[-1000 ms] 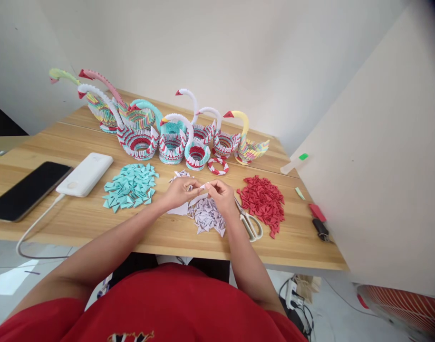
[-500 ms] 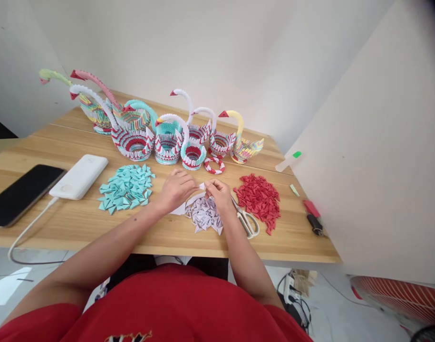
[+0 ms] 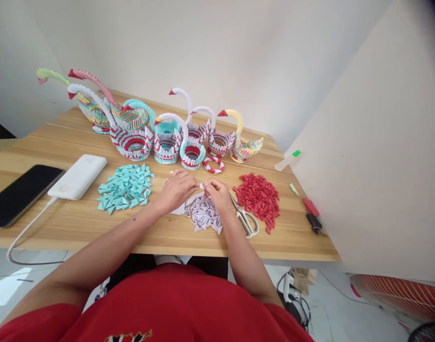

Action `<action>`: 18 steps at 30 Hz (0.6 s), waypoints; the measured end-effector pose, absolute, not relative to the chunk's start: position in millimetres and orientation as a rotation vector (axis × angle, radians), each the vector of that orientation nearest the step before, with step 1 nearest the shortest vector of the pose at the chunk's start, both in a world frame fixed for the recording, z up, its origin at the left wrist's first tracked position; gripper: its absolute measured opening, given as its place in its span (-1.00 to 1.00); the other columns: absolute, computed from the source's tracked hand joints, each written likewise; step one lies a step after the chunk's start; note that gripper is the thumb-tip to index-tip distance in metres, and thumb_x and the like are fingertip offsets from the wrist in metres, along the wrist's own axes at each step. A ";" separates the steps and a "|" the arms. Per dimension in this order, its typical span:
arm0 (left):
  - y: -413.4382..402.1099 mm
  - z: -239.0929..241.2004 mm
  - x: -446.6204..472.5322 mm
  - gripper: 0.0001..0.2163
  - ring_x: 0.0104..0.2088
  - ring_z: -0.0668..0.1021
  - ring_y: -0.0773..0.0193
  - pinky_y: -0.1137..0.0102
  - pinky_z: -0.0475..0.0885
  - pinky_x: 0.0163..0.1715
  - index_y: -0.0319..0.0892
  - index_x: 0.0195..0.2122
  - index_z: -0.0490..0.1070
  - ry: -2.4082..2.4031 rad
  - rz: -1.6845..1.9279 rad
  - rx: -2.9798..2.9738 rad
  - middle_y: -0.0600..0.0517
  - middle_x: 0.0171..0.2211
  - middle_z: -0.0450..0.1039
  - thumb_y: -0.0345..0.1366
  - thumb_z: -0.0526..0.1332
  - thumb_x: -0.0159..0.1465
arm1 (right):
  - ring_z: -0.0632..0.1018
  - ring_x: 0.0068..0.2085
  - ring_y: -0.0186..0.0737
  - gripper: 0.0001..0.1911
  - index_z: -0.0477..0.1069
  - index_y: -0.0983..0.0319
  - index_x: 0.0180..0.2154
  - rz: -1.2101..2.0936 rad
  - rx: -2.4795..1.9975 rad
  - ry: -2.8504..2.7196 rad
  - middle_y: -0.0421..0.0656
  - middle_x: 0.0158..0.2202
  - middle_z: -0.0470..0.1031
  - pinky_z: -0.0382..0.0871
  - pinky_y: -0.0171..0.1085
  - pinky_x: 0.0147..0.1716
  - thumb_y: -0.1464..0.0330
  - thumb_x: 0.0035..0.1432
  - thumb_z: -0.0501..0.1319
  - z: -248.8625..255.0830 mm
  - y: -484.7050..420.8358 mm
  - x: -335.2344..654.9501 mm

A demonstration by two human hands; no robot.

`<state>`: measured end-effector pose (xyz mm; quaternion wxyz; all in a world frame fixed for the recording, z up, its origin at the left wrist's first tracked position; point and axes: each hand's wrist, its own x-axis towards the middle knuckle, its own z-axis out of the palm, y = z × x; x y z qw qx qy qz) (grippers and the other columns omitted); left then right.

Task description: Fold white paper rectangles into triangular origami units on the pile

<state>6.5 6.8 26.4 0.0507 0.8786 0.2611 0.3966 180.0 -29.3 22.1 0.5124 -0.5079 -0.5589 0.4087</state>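
Note:
Between my two hands is a small piece of white paper (image 3: 201, 185), pinched at both ends and mostly covered by fingers. My left hand (image 3: 179, 189) is closed on its left side, and my right hand (image 3: 217, 192) grips it from the right with thumb and fingers. Just below them lies a pile of white folded paper triangles (image 3: 204, 214). A flat white paper sheet (image 3: 178, 209) shows partly under my left wrist. Beside my right wrist rest the scissors (image 3: 250, 225), pale-handled, their blades partly hidden by the arm.
Turquoise triangles (image 3: 126, 187) are heaped to the left, red triangles (image 3: 258, 199) to the right. Several folded-paper swans (image 3: 133, 142) and a red-white paper ring (image 3: 213, 165) stand behind. A phone (image 3: 23, 195) and a cabled white power bank (image 3: 78, 176) lie far left.
The whole view has shifted very slightly. A bit of white paper now shows above my left hand. Both hands keep pinching the small paper in nearly the same place.

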 end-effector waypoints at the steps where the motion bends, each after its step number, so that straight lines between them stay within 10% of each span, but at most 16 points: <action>1: 6.2 26.4 7.0 -0.84 -0.32 0.41 0.23 0.29 0.22 -0.19 -0.22 -0.38 0.35 0.820 1.173 2.625 0.00 -0.41 0.44 -0.30 0.10 0.32 | 0.30 -0.62 -0.40 -0.72 0.35 0.22 -0.52 0.957 -1.239 -1.368 -0.33 -0.68 0.27 0.17 -0.37 -0.55 0.18 0.12 0.17 23.1 -29.9 180.0; 18: 13.2 17.4 10.7 -0.77 -0.45 0.36 0.35 0.44 0.23 -0.42 -0.24 -0.51 0.40 0.937 0.941 1.645 0.05 -0.51 0.36 -0.16 0.22 0.14 | 0.39 -0.51 -0.33 -0.63 0.42 0.24 -0.47 0.910 -1.221 -1.454 -0.24 -0.56 0.32 0.27 -0.33 -0.47 0.12 0.19 0.09 24.5 -28.8 183.3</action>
